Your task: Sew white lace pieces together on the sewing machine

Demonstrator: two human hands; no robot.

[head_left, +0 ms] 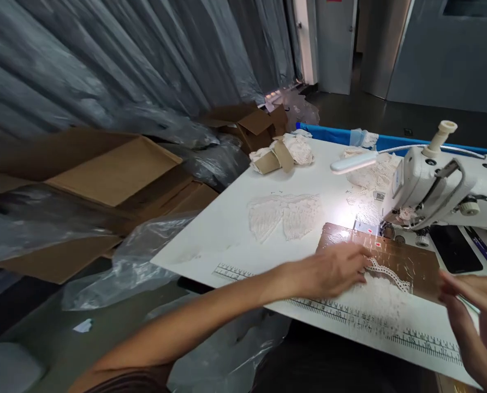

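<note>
My left hand [336, 270], a little blurred, reaches over the table with its fingers closed at the left end of a white lace piece [385, 297]. A scalloped trim with small holes runs along the lace's upper edge. The lace lies partly on a brown plate [419, 267] in front of the sewing machine [440, 185] and partly over the printed ruler. At the plate's right end, my right hand [475, 314] is closed with thumb and fingers together around a thin pale tool, mostly hidden by the hand. The lit needle area sits just behind the plate.
Two joined lace pieces [285, 215] lie flat on the white table [211, 234]. Behind them are lace rolls [301, 150] and a lace heap [370, 172]. A phone [455, 248] and purple pen [483, 248] lie right. Open cardboard boxes [114, 169] stand left.
</note>
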